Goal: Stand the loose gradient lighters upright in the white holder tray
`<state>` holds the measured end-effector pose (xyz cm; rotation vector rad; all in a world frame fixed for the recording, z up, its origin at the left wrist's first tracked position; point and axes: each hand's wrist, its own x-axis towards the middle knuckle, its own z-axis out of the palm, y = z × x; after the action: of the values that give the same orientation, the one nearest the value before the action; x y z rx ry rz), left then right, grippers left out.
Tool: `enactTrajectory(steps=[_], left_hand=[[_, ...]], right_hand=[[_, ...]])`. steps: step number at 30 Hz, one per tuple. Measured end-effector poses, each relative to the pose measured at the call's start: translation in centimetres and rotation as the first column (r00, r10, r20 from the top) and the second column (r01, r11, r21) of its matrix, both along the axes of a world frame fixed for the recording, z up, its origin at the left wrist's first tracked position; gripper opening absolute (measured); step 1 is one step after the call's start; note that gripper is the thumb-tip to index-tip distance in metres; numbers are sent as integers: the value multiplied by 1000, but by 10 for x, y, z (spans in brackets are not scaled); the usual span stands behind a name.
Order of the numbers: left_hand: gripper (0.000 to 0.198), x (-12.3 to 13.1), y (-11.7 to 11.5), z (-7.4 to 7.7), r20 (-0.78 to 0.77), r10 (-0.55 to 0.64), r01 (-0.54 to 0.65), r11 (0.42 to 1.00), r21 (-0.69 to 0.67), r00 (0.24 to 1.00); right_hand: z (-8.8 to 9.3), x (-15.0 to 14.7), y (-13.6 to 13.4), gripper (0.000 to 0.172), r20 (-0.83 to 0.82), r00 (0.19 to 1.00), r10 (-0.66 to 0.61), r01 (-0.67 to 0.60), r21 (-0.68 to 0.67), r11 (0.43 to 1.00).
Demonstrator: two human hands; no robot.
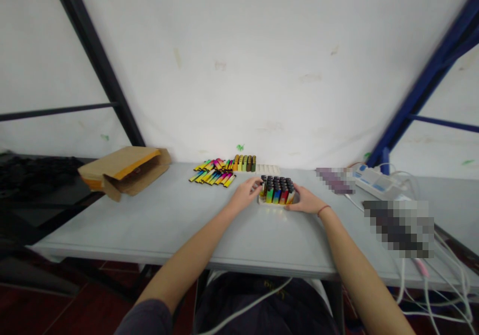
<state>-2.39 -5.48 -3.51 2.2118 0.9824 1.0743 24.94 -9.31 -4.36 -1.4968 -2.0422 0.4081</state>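
Note:
Several cigarette lighters (277, 195) with black tops and coloured bodies stand upright in rows in a white tray (272, 204) on the table. At the tray's left end, my left hand (247, 193) has its fingertips closed on a lighter (263, 187) at the corner of the rows. My right hand (307, 200) wraps round the right end of the tray, thumb at the front edge and fingers behind, steadying it against the lighters. Part of the right-hand fingers is hidden by the lighters.
Loose lighters (212, 177) lie in a pile at the back left, beside a block of upright lighters (245, 163) and another white tray (268, 168). An opened cardboard box (125, 167) sits left. A power strip (377, 182), cables and two blurred-out items lie right.

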Motion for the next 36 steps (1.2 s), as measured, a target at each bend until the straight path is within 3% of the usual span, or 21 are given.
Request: enactTrajectory(steps=[5, 8, 12, 17, 23, 31, 36], left_hand=[[36, -8, 8, 4, -49, 14, -12, 998, 58, 999], [35, -23, 20, 6, -161, 161, -143, 982, 121, 974], [38, -44, 30, 1, -369, 434, -372, 900, 229, 822], [34, -51, 27, 2, -604, 434, -372, 898, 233, 668], [37, -43, 29, 7, -639, 313, -244, 950, 196, 702], [28, -49, 37, -7, -642, 396, -403, 904, 146, 656], [25, -48, 35, 3, -574, 360, -392, 917, 73, 735]], right_hand=[[0, 0, 0, 85, 16, 999, 27, -27, -6, 1000], [0, 0, 0, 86, 36, 999, 22, -22, -21, 1000], [-1, 1, 1, 87, 26, 1000, 13, -13, -17, 1000], [-2, 1, 2, 89, 23, 1000, 8, -7, -31, 999], [-2, 2, 2, 87, 27, 999, 31, -29, -59, 998], [-2, 2, 3, 87, 22, 999, 33, -32, -44, 999], [-1, 3, 4, 88, 37, 999, 39, -37, -46, 998]])
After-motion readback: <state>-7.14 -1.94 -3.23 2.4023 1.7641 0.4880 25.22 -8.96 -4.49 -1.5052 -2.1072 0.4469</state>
